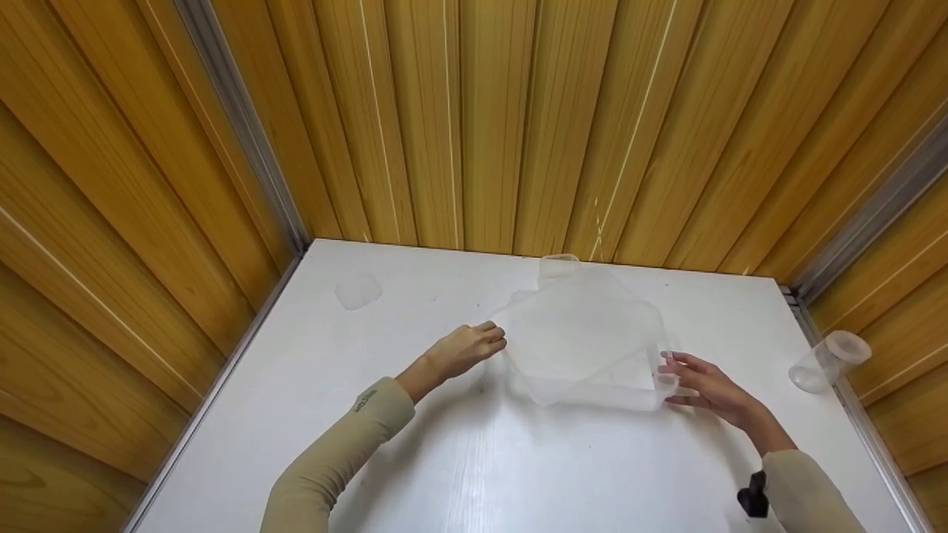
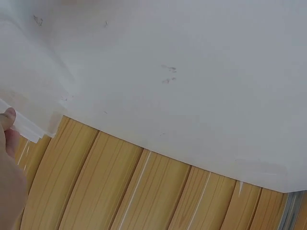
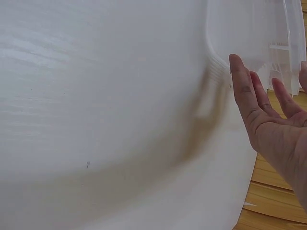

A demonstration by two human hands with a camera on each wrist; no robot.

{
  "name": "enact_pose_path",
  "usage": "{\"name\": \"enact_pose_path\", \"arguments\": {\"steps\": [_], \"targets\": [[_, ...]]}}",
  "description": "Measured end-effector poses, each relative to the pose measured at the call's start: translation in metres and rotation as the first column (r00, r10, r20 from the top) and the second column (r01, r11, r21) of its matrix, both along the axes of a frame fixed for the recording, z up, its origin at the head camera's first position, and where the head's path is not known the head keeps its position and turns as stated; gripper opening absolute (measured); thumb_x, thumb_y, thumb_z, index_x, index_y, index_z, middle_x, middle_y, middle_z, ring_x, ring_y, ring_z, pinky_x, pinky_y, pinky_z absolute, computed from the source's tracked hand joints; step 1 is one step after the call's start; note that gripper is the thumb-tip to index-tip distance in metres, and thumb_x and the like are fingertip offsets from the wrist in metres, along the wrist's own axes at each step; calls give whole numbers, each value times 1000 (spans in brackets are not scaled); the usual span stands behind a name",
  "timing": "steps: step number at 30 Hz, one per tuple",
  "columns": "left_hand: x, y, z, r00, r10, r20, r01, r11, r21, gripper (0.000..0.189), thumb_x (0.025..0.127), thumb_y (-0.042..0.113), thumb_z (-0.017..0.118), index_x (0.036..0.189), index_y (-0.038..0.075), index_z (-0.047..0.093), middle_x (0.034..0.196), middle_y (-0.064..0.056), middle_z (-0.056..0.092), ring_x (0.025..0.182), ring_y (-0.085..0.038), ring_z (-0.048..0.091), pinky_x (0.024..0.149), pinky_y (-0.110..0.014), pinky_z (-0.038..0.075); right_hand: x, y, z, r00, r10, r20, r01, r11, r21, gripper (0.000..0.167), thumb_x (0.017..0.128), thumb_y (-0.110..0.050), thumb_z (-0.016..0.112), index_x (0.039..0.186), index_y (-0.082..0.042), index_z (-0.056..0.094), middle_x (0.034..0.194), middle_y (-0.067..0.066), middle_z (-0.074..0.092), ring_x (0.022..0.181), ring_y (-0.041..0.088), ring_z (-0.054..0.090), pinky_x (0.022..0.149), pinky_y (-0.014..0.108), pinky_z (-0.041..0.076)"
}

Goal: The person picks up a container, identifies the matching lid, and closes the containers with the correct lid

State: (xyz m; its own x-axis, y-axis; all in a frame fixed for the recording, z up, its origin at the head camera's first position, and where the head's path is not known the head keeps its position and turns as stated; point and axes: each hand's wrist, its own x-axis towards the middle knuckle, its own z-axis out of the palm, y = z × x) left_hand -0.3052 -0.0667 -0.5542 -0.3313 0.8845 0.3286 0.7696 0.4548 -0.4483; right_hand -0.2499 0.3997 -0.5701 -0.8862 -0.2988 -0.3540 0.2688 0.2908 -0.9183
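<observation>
A large translucent plastic box (image 1: 600, 391) stands right of centre on the table, and a matching flat lid (image 1: 574, 333) lies turned askew over its top. My left hand (image 1: 468, 348) grips the lid near its left corner; in the left wrist view the thumb (image 2: 9, 113) presses on the edge of the translucent plastic. At the box's right end, my right hand (image 1: 707, 389) rests its fingers against the wall and rim. Those fingers (image 3: 244, 93) look long and nearly straight along the side in the right wrist view. Part of the box's inside shows only dimly through the lid.
Behind the box stands a small clear container (image 1: 559, 268). A small translucent square piece (image 1: 358, 292) lies at the table's back left. Near the right edge is a clear cylindrical jar (image 1: 829, 361). Wood-panelled walls (image 1: 496, 126) enclose the white table (image 1: 415, 474) on three sides.
</observation>
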Motion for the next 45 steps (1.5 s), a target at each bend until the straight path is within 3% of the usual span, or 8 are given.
{"name": "enact_pose_path", "arguments": {"steps": [6, 11, 15, 20, 26, 34, 40, 45], "targets": [[-4, 6, -3, 969, 85, 234, -133, 971, 198, 23, 92, -8, 67, 109, 8, 74, 119, -7, 71, 113, -20, 68, 89, -22, 59, 0, -1, -1, 1000, -15, 16, 16, 1000, -18, 73, 111, -37, 43, 160, 6, 12, 159, 31, 30, 151, 51, 19, 102, 37, 57], [1, 17, 4, 904, 240, 354, -357, 879, 317, 16, 96, 2, 68, 107, 9, 77, 111, -6, 74, 106, -22, 67, 90, -33, 58, 1, -2, -2, 1000, -18, 22, 19, 1000, -23, 74, 111, -38, 42, 160, 6, 11, 161, 31, 27, 152, 53, 13, 102, 37, 57], [12, 29, 15, 793, 339, 507, -536, 784, 314, 35, 101, 32, 65, 78, 9, 78, 80, -5, 74, 77, -20, 66, 75, -41, 56, 1, -1, -1, 1000, 0, 1, 0, 1000, -10, 73, 111, -40, 39, 160, 7, 12, 162, 32, 24, 152, 51, 17, 103, 37, 56], [23, 40, 22, 628, 365, 688, -634, 752, 181, 54, 98, 50, 64, 64, 9, 76, 61, -4, 71, 54, -12, 51, 59, -37, 53, 3, 0, -4, 999, 30, -13, -29, 999, 21, 75, 111, -40, 41, 161, 7, 9, 165, 34, 15, 152, 48, 22, 107, 37, 54], [25, 44, 21, 510, 396, 764, -712, 693, 115, 47, 95, 48, 67, 72, 8, 75, 72, -6, 73, 56, -13, 48, 49, -31, 39, 10, -3, -12, 998, 67, -11, -67, 997, 38, 82, 106, -27, 57, 163, -1, 4, 161, 34, 17, 142, 39, 44, 108, 40, 53], [17, 45, 22, 439, 388, 811, -743, 663, 85, 50, 100, 42, 61, 60, 16, 49, 59, 3, 47, 55, -13, 43, 51, -31, 35, 12, -7, -16, 997, 50, -51, -42, 990, 137, 103, 96, -26, 71, 163, -5, -4, 161, 32, 17, 129, 27, 50, 102, 31, 53], [7, 44, 19, 456, 364, 812, -766, 625, 151, 49, 101, 34, 61, 60, 18, 42, 60, 2, 46, 58, -16, 44, 52, -34, 38, 10, -13, -17, 996, 57, -69, -41, 976, 215, 108, 94, -31, 73, 162, -2, -5, 164, 34, 15, 130, 30, 48, 104, 34, 47], [-3, 46, 15, 452, 348, 822, -783, 596, 178, 42, 101, 31, 62, 65, 13, 53, 65, -1, 56, 59, -16, 47, 52, -32, 38, 11, -14, -18, 997, 58, -43, -47, 974, 220, 115, 94, -33, 72, 159, 3, -15, 165, 37, 2, 147, 47, 31, 119, 57, 34]]}}
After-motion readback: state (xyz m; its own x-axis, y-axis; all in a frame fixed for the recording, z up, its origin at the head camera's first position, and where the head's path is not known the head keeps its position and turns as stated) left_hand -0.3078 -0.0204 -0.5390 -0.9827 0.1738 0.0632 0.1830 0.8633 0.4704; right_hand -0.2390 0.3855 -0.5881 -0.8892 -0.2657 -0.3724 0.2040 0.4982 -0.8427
